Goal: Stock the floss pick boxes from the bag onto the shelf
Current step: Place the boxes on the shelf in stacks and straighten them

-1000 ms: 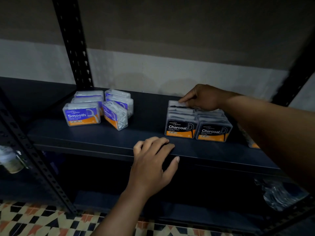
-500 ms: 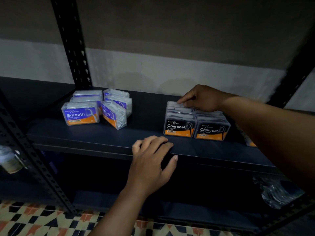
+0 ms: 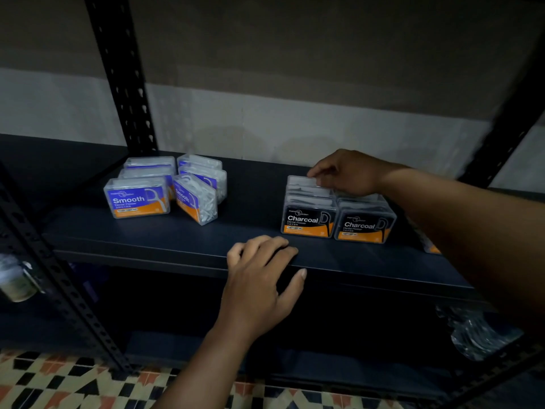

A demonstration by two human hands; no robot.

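On the dark shelf (image 3: 182,240) stand two groups of floss pick boxes. Several blue "Smooth" boxes (image 3: 138,199) sit at the left, one of them (image 3: 194,202) turned at an angle. Several black "Charcoal" boxes (image 3: 309,218) stand in two rows at the right. My right hand (image 3: 348,172) reaches over those rows, its fingertips pinching the top edge of the rear left Charcoal box (image 3: 300,181). My left hand (image 3: 262,278) rests flat on the shelf's front edge, fingers spread, holding nothing.
Black perforated uprights (image 3: 121,81) frame the shelf, with a pale wall behind. A crumpled clear plastic bag (image 3: 474,332) lies on the lower shelf at the right. An orange-edged box corner (image 3: 432,247) shows past my right forearm. Patterned floor tiles (image 3: 59,382) lie below.
Both hands stay where they were; the view has only drifted slightly. My right fingertips remain on the rear Charcoal box.
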